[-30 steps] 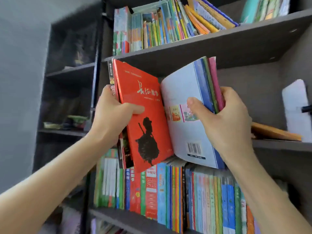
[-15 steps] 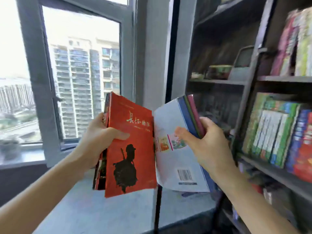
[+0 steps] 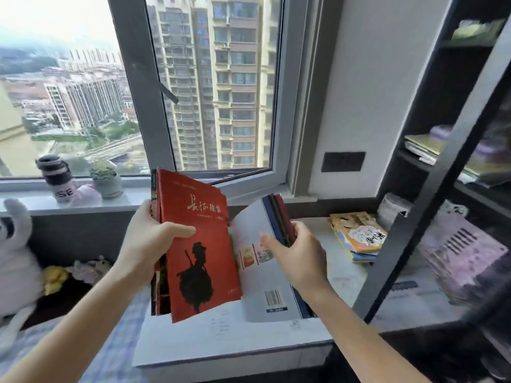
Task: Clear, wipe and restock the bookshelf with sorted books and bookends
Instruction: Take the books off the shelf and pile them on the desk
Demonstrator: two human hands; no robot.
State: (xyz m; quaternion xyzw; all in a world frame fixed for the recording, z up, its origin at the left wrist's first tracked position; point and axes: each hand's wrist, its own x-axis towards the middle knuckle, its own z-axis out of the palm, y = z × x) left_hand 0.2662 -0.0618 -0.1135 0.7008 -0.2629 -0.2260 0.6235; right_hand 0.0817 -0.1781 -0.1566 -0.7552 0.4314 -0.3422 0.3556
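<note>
My left hand (image 3: pixel 143 241) grips a small stack of books fronted by a red book (image 3: pixel 201 244) with a black silhouette of a soldier on its cover. My right hand (image 3: pixel 298 252) holds a second bunch, its outer book white-backed (image 3: pixel 260 288) with a barcode and a blue spine. Both bunches are upright in the air above a white desk (image 3: pixel 343 275) by the window. The dark bookshelf (image 3: pixel 448 172) stands at the right edge.
A pile of colourful books (image 3: pixel 356 236) lies on the desk near the shelf frame. A pink basket (image 3: pixel 456 252) sits inside the lower shelf. A bottle (image 3: pixel 56 175) and a potted plant (image 3: pixel 106 181) stand on the windowsill; plush toys (image 3: pixel 16 261) lie at left.
I have turned left from the bookshelf to the window, carrying both bunches of books away from the shelf and out over the desk. Both grips are unchanged.
</note>
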